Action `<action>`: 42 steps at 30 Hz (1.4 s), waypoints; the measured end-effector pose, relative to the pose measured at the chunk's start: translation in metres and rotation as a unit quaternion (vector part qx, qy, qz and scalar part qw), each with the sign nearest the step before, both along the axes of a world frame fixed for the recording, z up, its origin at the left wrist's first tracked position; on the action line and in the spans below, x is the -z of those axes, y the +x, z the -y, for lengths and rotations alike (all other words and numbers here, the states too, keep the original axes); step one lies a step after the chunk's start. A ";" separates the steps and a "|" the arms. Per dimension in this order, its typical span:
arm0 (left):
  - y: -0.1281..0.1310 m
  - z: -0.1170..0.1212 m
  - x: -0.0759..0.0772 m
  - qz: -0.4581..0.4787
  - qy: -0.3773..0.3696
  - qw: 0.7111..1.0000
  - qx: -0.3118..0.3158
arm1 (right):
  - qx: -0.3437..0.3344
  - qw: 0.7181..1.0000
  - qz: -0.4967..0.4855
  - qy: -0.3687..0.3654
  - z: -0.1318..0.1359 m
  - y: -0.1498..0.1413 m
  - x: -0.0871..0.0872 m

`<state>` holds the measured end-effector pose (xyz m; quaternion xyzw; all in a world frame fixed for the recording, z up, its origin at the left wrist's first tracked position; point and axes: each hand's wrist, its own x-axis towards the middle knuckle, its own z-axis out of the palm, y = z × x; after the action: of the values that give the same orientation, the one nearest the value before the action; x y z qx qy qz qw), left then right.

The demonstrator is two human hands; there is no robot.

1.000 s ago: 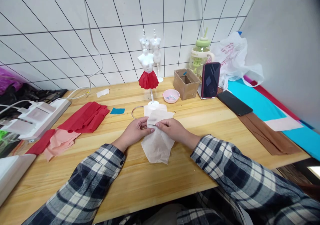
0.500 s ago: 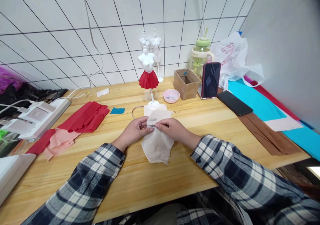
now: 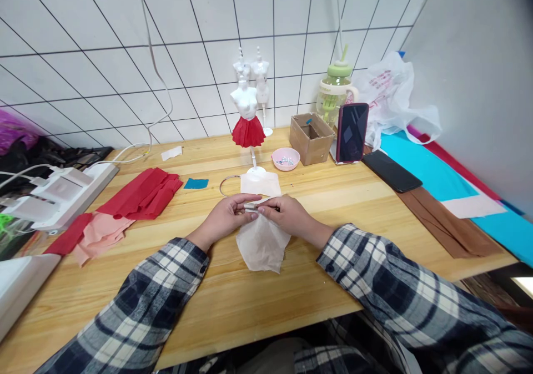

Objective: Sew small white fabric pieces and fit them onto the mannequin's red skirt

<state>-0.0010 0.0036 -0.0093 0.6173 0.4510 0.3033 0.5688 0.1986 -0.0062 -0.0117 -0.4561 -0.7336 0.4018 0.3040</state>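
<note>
The left hand (image 3: 227,214) pinched the upper part of the pale cloth (image 3: 263,247) between thumb and fingers. The cloth spread toward the person, about equally near both hands; its long axis was unclear. The right hand (image 3: 293,217) pinched just beside.

Back right on the counter (image 3: 358,218), a cardboard box (image 3: 305,147), a green-lidded jug (image 3: 330,97) behind, an upright phone (image 3: 352,134) beside; far left, a white power strip (image 3: 75,207).

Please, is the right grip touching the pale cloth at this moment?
Touching. The head view shows it: the right grip has its thumb pressed on the pale cloth, without visible gap.
</note>
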 end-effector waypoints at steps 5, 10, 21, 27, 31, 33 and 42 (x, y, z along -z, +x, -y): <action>0.000 0.000 -0.001 -0.012 -0.001 1.000 0.008 | 0.001 1.000 -0.006 0.003 -0.001 0.001 0.002; 0.001 0.002 -0.004 -0.013 0.004 1.000 0.001 | -0.006 1.000 -0.014 0.009 -0.002 0.001 0.002; 0.001 0.001 -0.003 0.040 -0.008 0.997 -0.072 | 0.066 0.992 -0.055 -0.097 -0.008 0.005 -0.001; 0.000 0.002 -0.010 0.098 0.011 0.987 -0.125 | -0.009 0.975 -0.167 -0.146 -0.006 0.007 -0.001; 0.000 0.004 -0.011 0.126 0.028 0.983 -0.132 | -0.003 0.969 -0.204 -0.137 -0.007 0.007 -0.007; 0.002 0.006 -0.010 0.151 0.017 0.984 -0.096 | 0.004 0.966 -0.229 -0.120 -0.007 0.008 -0.010; 0.001 0.004 0.002 0.073 -0.043 0.995 -0.056 | 0.130 0.963 -0.229 -0.053 -0.020 0.019 0.000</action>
<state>0.0001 -0.0003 -0.0113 0.5423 0.4548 0.3596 0.6082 0.2172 0.0141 -0.0114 -0.4584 -0.5564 0.4907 0.4893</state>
